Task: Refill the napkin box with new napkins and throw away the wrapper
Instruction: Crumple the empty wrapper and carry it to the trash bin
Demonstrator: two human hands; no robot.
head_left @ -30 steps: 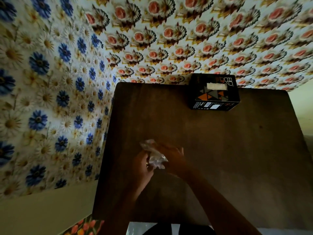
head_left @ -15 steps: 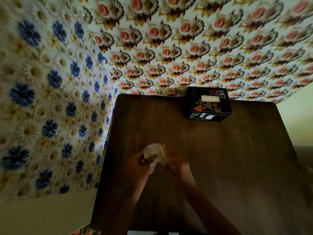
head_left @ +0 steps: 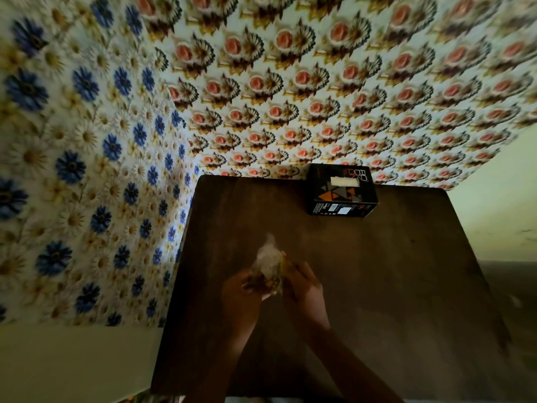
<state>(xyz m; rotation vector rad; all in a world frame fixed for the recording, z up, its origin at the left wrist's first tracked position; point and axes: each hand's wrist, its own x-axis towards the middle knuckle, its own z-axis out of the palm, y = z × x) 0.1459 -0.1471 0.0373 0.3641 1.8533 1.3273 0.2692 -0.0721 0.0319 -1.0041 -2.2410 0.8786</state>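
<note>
A crumpled clear plastic wrapper [head_left: 269, 261] is pinched between both hands above the middle of the dark wooden table [head_left: 392, 286]. My left hand [head_left: 239, 292] grips its lower left side and my right hand [head_left: 303, 286] holds its right side. The wrapper's top sticks up loose above the fingers. A black napkin box [head_left: 341, 196] with orange and grey triangles stands at the table's far edge, a white napkin [head_left: 345, 181] showing in its top slot. The box is well beyond my hands and untouched.
Flower-patterned wallpaper covers the wall to the left [head_left: 87, 170] and the wall behind the table [head_left: 348, 82]. The table's left edge runs close along the left wall. Pale floor [head_left: 72, 362] lies at the lower left, and plain wall at the right.
My hands have kept working the wrapper, bunching it tighter and turning it more upright. The camera has tilted, so the box and table sit lower in the frame.
</note>
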